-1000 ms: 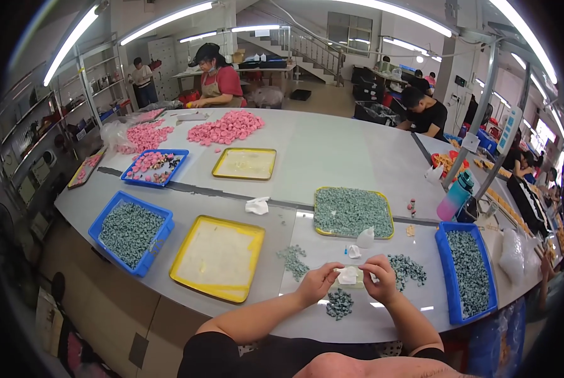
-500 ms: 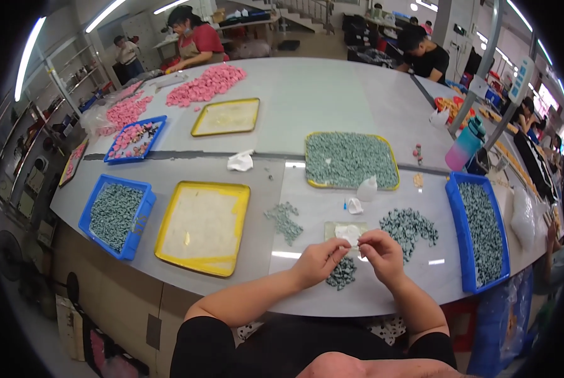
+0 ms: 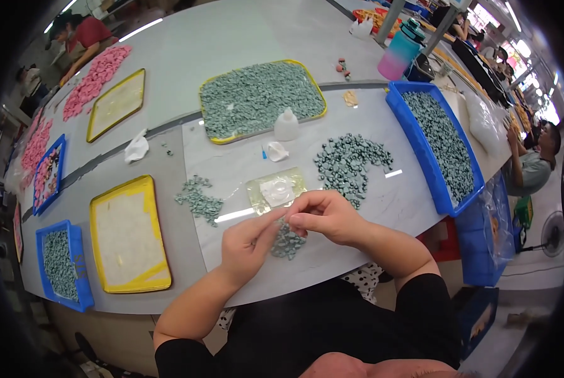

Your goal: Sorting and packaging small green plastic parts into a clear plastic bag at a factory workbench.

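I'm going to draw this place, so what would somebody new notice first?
Probably the yellow-rimmed tray heaped with green pieces, beyond the left hand and right hand. Then the teal-and-pink bottle at upper right, and the bright pink pieces at upper left.

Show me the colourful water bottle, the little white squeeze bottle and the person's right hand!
Water bottle [image 3: 397, 53], head view: middle of its side.
White squeeze bottle [image 3: 286, 128], head view: its body.
Right hand [image 3: 327, 217], head view: back of the hand.
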A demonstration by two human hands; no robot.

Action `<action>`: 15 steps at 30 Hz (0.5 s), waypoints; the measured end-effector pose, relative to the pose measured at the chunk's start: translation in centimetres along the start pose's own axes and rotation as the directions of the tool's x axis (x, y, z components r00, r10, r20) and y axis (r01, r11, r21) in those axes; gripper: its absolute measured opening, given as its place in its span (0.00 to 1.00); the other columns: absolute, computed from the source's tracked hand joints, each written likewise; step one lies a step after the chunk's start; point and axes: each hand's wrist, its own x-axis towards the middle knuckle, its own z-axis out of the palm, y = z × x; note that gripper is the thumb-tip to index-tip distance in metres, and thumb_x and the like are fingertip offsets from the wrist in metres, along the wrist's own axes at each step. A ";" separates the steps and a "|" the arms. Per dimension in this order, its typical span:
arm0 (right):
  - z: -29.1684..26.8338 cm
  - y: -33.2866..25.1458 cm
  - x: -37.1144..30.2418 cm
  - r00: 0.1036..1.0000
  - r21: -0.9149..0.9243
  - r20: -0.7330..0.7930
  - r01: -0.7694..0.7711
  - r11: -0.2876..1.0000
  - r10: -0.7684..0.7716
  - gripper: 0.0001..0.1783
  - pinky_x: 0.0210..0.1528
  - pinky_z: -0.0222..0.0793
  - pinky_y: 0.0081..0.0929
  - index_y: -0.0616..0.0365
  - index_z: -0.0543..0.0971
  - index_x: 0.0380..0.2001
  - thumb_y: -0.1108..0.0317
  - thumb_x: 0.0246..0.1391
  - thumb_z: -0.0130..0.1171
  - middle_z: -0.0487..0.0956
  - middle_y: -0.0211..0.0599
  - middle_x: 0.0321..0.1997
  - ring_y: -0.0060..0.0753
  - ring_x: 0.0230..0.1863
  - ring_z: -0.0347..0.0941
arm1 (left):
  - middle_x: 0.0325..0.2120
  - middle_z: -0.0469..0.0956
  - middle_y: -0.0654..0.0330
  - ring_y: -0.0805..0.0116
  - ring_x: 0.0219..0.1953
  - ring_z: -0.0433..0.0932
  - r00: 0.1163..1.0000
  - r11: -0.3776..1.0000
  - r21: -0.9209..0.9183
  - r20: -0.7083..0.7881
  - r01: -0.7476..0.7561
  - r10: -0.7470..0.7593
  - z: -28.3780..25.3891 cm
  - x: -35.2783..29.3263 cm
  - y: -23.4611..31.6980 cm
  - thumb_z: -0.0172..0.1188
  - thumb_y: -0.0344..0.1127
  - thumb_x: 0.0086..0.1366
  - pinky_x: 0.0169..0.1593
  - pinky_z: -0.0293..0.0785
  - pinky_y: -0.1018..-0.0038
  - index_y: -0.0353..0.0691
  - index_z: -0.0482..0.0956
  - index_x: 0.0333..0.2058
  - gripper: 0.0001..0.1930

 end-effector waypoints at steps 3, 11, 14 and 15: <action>-1.9 0.6 1.0 0.999 -0.034 0.008 -0.043 0.998 0.043 0.08 0.30 0.66 0.15 0.63 0.75 0.33 0.69 0.53 0.57 0.75 0.29 0.28 0.17 0.27 0.69 | 0.21 0.76 0.58 0.73 0.20 0.72 0.999 0.999 -0.037 -0.010 -0.036 0.035 0.8 0.8 -1.8 0.56 0.25 0.57 0.26 0.68 0.80 0.37 0.77 0.41 0.12; -4.8 2.0 2.8 0.992 -0.063 0.027 -0.120 0.991 0.122 0.07 0.33 0.68 0.16 0.65 0.76 0.32 0.73 0.49 0.60 0.76 0.32 0.28 0.19 0.29 0.71 | 0.21 0.77 0.60 0.75 0.20 0.72 0.998 0.993 -0.117 0.046 -0.031 0.037 1.7 2.4 -5.1 0.57 0.24 0.56 0.25 0.67 0.82 0.37 0.78 0.38 0.10; -5.6 2.4 3.1 0.987 -0.072 0.032 -0.153 0.986 0.156 0.07 0.32 0.68 0.15 0.65 0.77 0.31 0.74 0.48 0.61 0.76 0.32 0.29 0.18 0.29 0.71 | 0.21 0.77 0.60 0.75 0.19 0.72 0.997 0.987 -0.160 0.076 0.005 0.008 1.9 2.8 -5.9 0.58 0.24 0.55 0.24 0.66 0.82 0.36 0.79 0.36 0.09; -5.9 2.6 3.3 0.986 -0.060 0.051 -0.157 0.986 0.160 0.07 0.32 0.68 0.15 0.65 0.77 0.31 0.74 0.48 0.61 0.76 0.32 0.29 0.18 0.29 0.71 | 0.21 0.77 0.59 0.75 0.19 0.72 0.997 0.985 -0.170 0.082 0.003 0.011 2.0 2.9 -6.1 0.58 0.24 0.55 0.23 0.66 0.82 0.36 0.79 0.36 0.08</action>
